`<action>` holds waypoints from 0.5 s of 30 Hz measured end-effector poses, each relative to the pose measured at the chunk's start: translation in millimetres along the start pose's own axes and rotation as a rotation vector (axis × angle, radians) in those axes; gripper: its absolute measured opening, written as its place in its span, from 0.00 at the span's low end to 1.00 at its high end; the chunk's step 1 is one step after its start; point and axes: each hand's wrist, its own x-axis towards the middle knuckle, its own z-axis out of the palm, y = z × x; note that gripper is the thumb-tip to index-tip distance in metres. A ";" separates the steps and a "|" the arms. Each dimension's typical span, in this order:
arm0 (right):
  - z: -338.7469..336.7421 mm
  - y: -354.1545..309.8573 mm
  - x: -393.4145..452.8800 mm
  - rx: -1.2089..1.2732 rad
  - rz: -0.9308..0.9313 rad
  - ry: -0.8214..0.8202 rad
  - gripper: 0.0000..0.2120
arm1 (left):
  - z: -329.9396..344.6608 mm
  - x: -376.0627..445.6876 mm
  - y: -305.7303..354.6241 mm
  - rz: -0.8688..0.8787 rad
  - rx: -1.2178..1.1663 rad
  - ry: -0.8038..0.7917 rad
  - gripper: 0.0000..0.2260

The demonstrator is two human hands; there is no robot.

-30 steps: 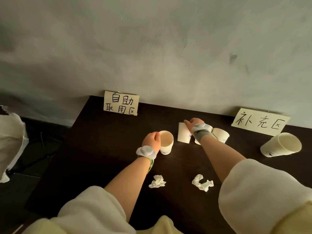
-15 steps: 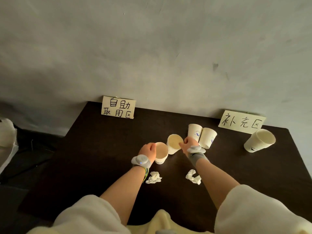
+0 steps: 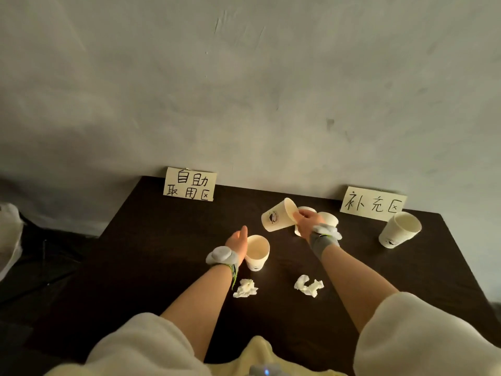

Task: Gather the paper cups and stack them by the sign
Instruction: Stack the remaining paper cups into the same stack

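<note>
My left hand (image 3: 238, 241) is wrapped around an upright white paper cup (image 3: 257, 253) near the middle of the dark table (image 3: 151, 240). My right hand (image 3: 307, 221) grips the rim of a second paper cup (image 3: 278, 219), lifted and tipped on its side with its base pointing left. Behind that hand stand two more cups (image 3: 329, 218), partly hidden by it. Another cup (image 3: 400, 233) sits upright at the far right, just below the right paper sign (image 3: 372, 203). A left paper sign (image 3: 189, 184) leans on the wall.
Two crumpled tissues lie near me: one (image 3: 245, 288) below the left cup, one (image 3: 309, 285) below my right forearm. The table ends at the grey wall behind; its left edge drops to a dark floor with a white bag (image 3: 9, 234).
My right hand has lifted its cup off the table and tipped it sideways, moving it up toward the back. My left hand stays on its upright cup.
</note>
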 end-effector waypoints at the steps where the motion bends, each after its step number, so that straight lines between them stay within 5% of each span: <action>1: 4.3 3.1 10.0 -0.017 -0.027 -0.010 0.20 | -2.2 -4.4 5.0 0.029 -0.022 0.005 0.24; 4: 26.5 20.7 43.2 -0.066 -0.084 -0.078 0.14 | -6.8 -14.4 12.2 0.094 -0.060 -0.001 0.23; 8: 23.4 -9.7 -22.3 -0.114 -0.164 -0.147 0.10 | -5.1 -19.3 7.7 0.089 -0.125 -0.019 0.24; 15: 33.4 -6.5 -37.8 -0.175 -0.223 -0.132 0.14 | -0.8 -20.0 2.9 0.102 -0.066 -0.042 0.23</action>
